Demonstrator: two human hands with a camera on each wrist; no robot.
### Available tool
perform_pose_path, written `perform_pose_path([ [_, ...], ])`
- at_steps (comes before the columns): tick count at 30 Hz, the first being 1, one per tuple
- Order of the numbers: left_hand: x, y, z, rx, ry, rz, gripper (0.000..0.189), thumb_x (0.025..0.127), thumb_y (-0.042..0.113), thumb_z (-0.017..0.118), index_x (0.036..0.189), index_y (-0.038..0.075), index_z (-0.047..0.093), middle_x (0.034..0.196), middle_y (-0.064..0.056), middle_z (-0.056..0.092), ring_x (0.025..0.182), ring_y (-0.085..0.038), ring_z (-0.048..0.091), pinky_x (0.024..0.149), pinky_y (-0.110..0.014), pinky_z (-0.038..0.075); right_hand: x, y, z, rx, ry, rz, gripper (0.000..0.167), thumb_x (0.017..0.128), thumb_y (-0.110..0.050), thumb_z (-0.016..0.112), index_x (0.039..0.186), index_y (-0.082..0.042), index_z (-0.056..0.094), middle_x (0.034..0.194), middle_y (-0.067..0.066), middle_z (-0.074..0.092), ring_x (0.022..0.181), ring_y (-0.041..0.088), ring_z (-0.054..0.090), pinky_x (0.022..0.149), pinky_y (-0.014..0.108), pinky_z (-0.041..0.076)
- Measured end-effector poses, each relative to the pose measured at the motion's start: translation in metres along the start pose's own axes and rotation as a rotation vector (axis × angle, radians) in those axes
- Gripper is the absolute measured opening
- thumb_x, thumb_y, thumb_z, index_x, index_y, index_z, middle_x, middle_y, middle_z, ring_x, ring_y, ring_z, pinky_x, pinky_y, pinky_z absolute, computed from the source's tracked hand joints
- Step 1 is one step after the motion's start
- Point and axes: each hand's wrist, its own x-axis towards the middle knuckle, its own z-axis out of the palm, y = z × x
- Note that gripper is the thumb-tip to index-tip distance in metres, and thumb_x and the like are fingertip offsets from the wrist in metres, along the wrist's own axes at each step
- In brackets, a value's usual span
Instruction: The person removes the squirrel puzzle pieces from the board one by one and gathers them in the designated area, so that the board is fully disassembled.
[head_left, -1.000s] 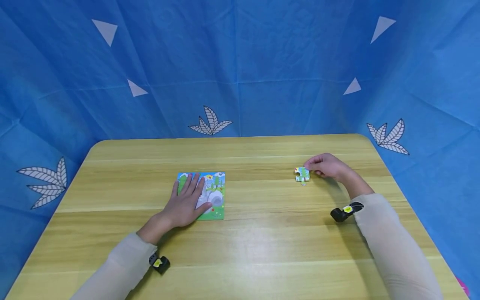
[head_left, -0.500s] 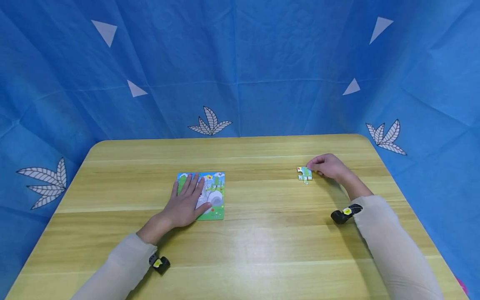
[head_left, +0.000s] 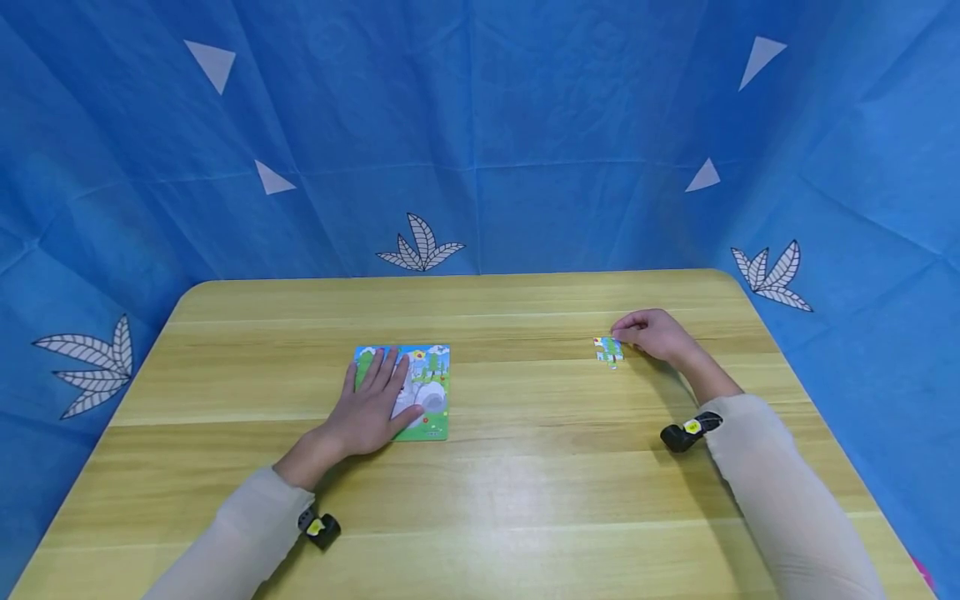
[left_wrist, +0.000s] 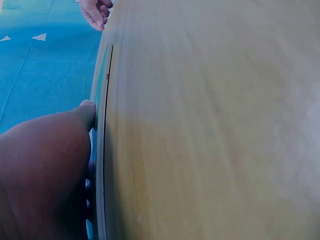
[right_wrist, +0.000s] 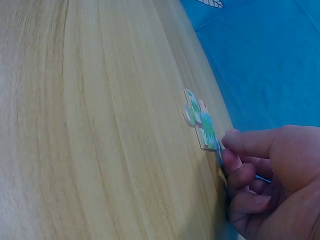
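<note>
Left hand (head_left: 369, 417) lies flat, fingers extended, on a square cartoon picture board (head_left: 432, 427) left of centre on a wood-grain table (head_left: 517, 483), as the right hand (head_left: 656, 334) pinches a tree-printed jigsaw piece (head_left: 610, 349) by one corner, well apart from the board; blue leaf-print cloth (head_left: 540, 108) hangs behind.

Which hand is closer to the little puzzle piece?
The right. The right hand pinches the puzzle piece by its edge, while the left hand rests on the picture board, well off to the piece's left.
</note>
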Motion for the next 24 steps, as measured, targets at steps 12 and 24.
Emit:
perform_pose_path([
  [12, 0.001, -0.002, 0.002, 0.002, -0.011, -0.007, 0.083, 0.106, 0.055, 0.041, 0.163, 0.003, 0.011, 0.170, -0.018, -0.001, 0.155, -0.037, -0.008, 0.118, -0.064, -0.012, -0.004, -0.010, 0.005, 0.010, 0.023, -0.044, 0.029, 0.103, -0.017, 0.061, 0.120, 0.007, 0.066, 0.087, 0.006, 0.062, 0.071, 0.015, 0.049, 0.063, 0.028, 0.044],
  [24, 0.001, -0.001, 0.000, 0.005, -0.023, -0.014, 0.084, 0.106, 0.056, 0.041, 0.163, 0.004, 0.009, 0.170, -0.017, -0.002, 0.156, -0.037, -0.008, 0.118, -0.064, -0.012, -0.005, -0.050, 0.030, 0.050, -0.030, -0.166, 0.029, 0.103, -0.020, 0.062, 0.119, 0.003, 0.068, 0.093, 0.013, 0.064, 0.076, 0.020, 0.050, 0.070, 0.035, 0.043],
])
